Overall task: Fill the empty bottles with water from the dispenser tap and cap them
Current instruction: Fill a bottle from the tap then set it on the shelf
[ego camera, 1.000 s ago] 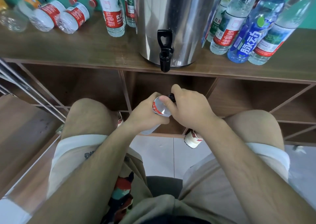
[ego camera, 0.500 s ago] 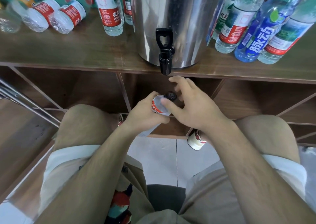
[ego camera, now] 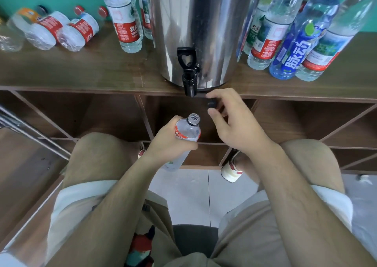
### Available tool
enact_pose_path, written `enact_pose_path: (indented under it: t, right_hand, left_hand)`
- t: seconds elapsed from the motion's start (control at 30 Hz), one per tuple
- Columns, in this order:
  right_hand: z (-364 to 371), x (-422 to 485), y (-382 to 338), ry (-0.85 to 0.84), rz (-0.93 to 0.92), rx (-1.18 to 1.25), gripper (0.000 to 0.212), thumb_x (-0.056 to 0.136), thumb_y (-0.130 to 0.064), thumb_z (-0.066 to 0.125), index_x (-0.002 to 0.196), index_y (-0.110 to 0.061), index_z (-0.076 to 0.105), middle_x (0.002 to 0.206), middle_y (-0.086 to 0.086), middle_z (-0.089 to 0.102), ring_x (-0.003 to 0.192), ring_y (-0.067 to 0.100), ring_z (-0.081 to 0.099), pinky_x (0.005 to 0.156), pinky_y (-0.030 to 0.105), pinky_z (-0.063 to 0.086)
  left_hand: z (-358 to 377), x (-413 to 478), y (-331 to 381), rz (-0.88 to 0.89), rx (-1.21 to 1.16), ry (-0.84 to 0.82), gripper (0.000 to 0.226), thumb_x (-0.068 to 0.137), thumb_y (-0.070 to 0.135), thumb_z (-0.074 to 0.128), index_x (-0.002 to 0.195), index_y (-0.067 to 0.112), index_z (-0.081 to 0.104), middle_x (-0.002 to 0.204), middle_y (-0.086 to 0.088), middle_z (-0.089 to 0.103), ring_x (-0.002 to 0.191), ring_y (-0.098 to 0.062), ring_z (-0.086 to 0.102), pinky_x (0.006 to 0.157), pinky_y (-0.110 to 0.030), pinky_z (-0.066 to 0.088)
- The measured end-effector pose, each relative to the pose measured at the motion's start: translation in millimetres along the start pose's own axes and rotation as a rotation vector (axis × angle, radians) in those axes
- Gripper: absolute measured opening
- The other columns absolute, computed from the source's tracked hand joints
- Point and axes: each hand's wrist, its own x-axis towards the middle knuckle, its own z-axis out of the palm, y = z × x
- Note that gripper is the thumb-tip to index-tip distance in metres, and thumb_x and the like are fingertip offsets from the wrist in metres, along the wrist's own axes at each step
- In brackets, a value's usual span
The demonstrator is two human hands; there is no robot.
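The cap (ego camera: 212,103) has come off: the right hand (ego camera: 234,124) seems to pinch it just beside the tap (ego camera: 189,83), while the left hand (ego camera: 169,143) grips the open bottle (ego camera: 188,131) just below.

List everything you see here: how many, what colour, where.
Dispenser: one, steel, middle of the shelf.
Tap: one, black, dispenser front.
Open bottle: one, clear, red label, below the tap.
Cap: one, black, right of the tap.
Lying bottles: at least three, clear, shelf left.
Standing bottles: at least six, clear, one blue, both sides of the dispenser.
Shelf: one, brown wood.
Shoe: at least one, white and red, floor.
Left hand: holds the open bottle.
Right hand: pinches the cap.
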Motion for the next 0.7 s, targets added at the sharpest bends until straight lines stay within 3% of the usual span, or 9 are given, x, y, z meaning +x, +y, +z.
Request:
enact_pose_path:
  t: [0.1,0.17,0.27,0.37,0.47,0.6,0.7]
  right_hand:
    - [-10,5,21,0.302,0.257,0.007,0.026,0.098,-0.026,0.068,0.117,-0.025,0.052,0.105,-0.004,0.061,0.096,0.004,0.057,0.084,0.018,0.045]
    - [-15,10,35,0.386,0.365,-0.049,0.026,0.095,-0.030,0.070,0.110,-0.029,0.050,0.101,-0.008,0.061,0.099,0.009,0.055,0.085,0.022,0.045]
    - [-14,20,51,0.385,0.402,-0.159,0.019,0.094,-0.030,0.071,0.106,-0.025,0.056,0.098,-0.011,0.058,0.105,0.012,0.049,0.090,0.029,0.042]
    - [-11,28,58,0.362,0.407,-0.279,0.020,0.097,-0.029,0.068,0.114,-0.020,0.063,0.106,-0.004,0.064,0.121,0.023,0.052,0.094,0.034,0.030]
    - [-11,33,60,0.334,0.430,-0.341,0.030,0.098,-0.030,0.065,0.126,-0.018,0.063,0.121,0.003,0.067,0.132,0.025,0.046,0.101,0.039,0.029]
    - [-9,30,44,0.506,0.356,-0.369,0.034,0.098,-0.030,0.063,0.127,-0.012,0.062,0.130,0.005,0.063,0.130,0.027,0.047,0.100,0.038,0.032]
    - [-9,23,23,0.630,0.072,-0.292,0.021,0.101,-0.014,0.061,0.120,-0.006,0.064,0.121,0.005,0.063,0.120,0.025,0.053,0.102,0.028,0.034]
  left_hand:
    - [3,2,2,0.000,-0.125,0.068,0.054,0.062,0.036,0.087,0.107,0.040,0.057,0.094,0.014,0.072,0.087,-0.008,0.071,0.076,-0.029,0.055]
    - [4,2,5,0.008,-0.212,0.101,0.055,0.063,0.034,0.088,0.110,0.036,0.059,0.096,0.012,0.074,0.090,-0.009,0.073,0.082,-0.033,0.058]
    - [4,4,10,0.006,-0.280,0.153,0.058,0.063,0.039,0.089,0.113,0.035,0.061,0.098,0.015,0.073,0.090,-0.005,0.072,0.079,-0.029,0.057]
    - [4,7,13,0.018,-0.295,0.172,0.061,0.063,0.040,0.090,0.116,0.034,0.061,0.099,0.014,0.073,0.092,-0.007,0.072,0.081,-0.030,0.059]
    - [4,11,14,0.044,-0.256,0.183,0.061,0.069,0.035,0.093,0.120,0.035,0.058,0.099,0.017,0.071,0.095,-0.005,0.071,0.082,-0.027,0.059]
    - [2,13,16,0.057,-0.260,0.185,0.064,0.065,0.045,0.090,0.120,0.037,0.058,0.101,0.018,0.071,0.096,-0.005,0.070,0.083,-0.027,0.060]
    - [2,14,19,0.083,-0.258,0.173,0.064,0.066,0.044,0.091,0.121,0.035,0.059,0.103,0.017,0.071,0.097,-0.007,0.070,0.086,-0.030,0.060]
